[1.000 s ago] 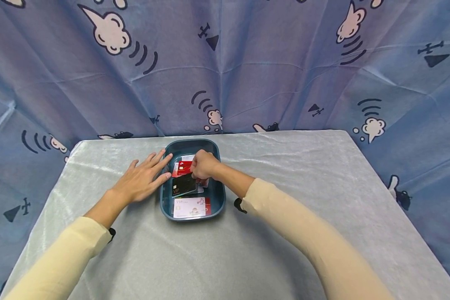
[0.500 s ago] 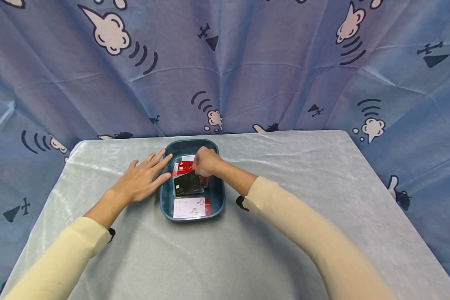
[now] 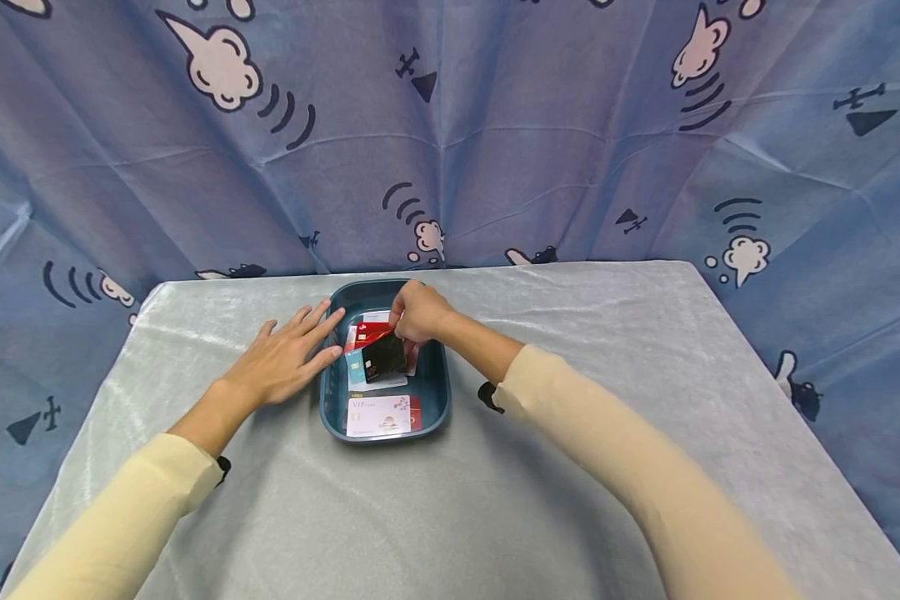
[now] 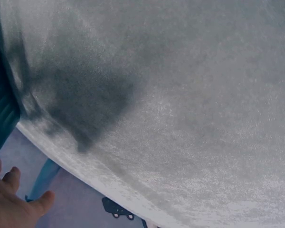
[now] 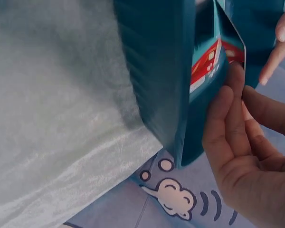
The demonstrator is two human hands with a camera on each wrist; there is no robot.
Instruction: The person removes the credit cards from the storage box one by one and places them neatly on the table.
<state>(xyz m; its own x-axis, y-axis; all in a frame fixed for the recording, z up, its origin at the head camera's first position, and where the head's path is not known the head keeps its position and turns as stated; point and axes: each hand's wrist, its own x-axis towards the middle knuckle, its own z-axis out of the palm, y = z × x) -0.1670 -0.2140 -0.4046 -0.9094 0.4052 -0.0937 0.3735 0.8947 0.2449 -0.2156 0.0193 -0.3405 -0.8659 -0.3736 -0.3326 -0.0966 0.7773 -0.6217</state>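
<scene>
A dark teal plastic basin (image 3: 442, 400) stands on the cloth-covered table with several plastic cards inside. My right hand (image 3: 423, 312) reaches over its right side and pinches a black card (image 3: 384, 358) by its upper right corner; the card tilts up from the pile. Thumb and fingertips close on the card's edge in the right wrist view (image 5: 249, 123). Fingers spread, my left hand (image 3: 285, 358) rests along the basin's left rim. Under the black card lie a light blue card (image 3: 355, 367) and a red card (image 3: 367, 332). Nearer the front is a white VIP card (image 3: 378, 416).
A pale grey velvety cloth (image 3: 570, 350) covers the table. Behind it hangs a blue patterned curtain (image 3: 495, 167). A second red card (image 3: 416, 412) peeks out beside the white VIP card.
My right hand has moved slightly up and right, lifting the black card and drawing it off the pile, so the light blue card now shows. The left hand has stayed put.
</scene>
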